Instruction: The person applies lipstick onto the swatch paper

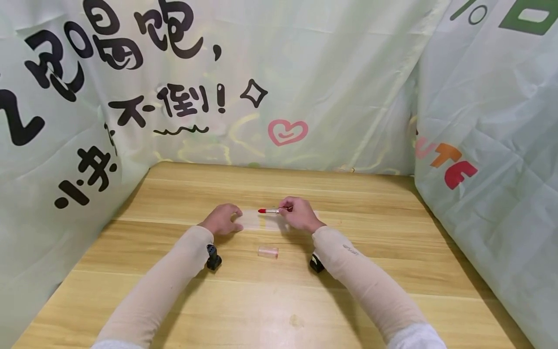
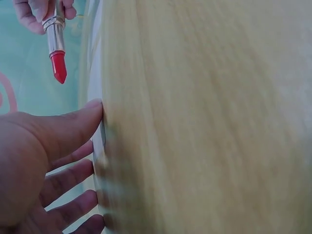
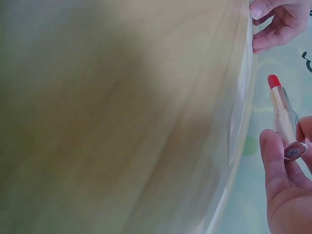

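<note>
My right hand pinches a lipstick by its base, and the bare red bullet points left. The lipstick is uncapped, with a shiny silver tube below the red in the right wrist view. Beneath it lies a thin whitish sheet, partly hidden by the right hand. At the sheet's left end rests my left hand, fingers spread and holding nothing. Its thumb and fingertips touch down along the sheet's edge in the left wrist view. A clear pinkish cap lies on its side nearer to me, between the forearms.
The wooden table spreads under both arms. Printed cloth hangs behind it, with more cloth along the left and right sides. A small black wrist camera sits at the left cuff, another at the right.
</note>
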`<move>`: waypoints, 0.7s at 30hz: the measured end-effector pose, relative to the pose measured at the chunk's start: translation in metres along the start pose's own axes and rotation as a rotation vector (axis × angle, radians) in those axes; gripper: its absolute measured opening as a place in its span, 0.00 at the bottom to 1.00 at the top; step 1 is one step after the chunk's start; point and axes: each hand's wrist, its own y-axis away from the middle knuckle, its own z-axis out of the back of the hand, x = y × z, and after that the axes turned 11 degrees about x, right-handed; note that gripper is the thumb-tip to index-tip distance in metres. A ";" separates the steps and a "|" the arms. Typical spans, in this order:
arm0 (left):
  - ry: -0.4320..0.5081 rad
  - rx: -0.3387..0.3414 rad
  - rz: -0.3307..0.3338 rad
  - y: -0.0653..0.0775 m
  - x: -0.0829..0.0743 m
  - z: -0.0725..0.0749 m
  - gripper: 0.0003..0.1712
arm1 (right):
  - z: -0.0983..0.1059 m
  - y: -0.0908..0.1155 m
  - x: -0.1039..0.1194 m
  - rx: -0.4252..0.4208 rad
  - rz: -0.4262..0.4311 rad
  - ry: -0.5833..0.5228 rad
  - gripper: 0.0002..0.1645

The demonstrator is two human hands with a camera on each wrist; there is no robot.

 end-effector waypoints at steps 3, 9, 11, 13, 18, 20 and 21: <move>-0.010 0.000 -0.006 0.000 0.000 0.000 0.23 | 0.000 -0.002 0.002 0.016 0.007 -0.002 0.06; -0.014 -0.004 -0.010 0.000 -0.001 0.000 0.23 | -0.002 -0.009 0.008 0.026 0.001 0.007 0.07; -0.017 -0.007 -0.009 0.000 0.000 0.000 0.22 | -0.003 -0.010 0.011 0.026 -0.002 0.008 0.07; -0.020 -0.009 -0.005 0.000 0.000 -0.001 0.22 | -0.004 -0.011 0.013 0.028 -0.006 0.010 0.06; -0.034 -0.009 -0.008 0.000 0.000 0.000 0.21 | -0.006 -0.016 0.015 0.043 -0.004 0.032 0.07; -0.035 -0.010 -0.009 0.000 0.000 0.000 0.21 | -0.007 -0.019 0.015 0.049 -0.001 0.047 0.07; -0.035 -0.011 -0.008 0.000 0.000 0.000 0.21 | -0.007 -0.020 0.015 0.052 0.002 0.057 0.07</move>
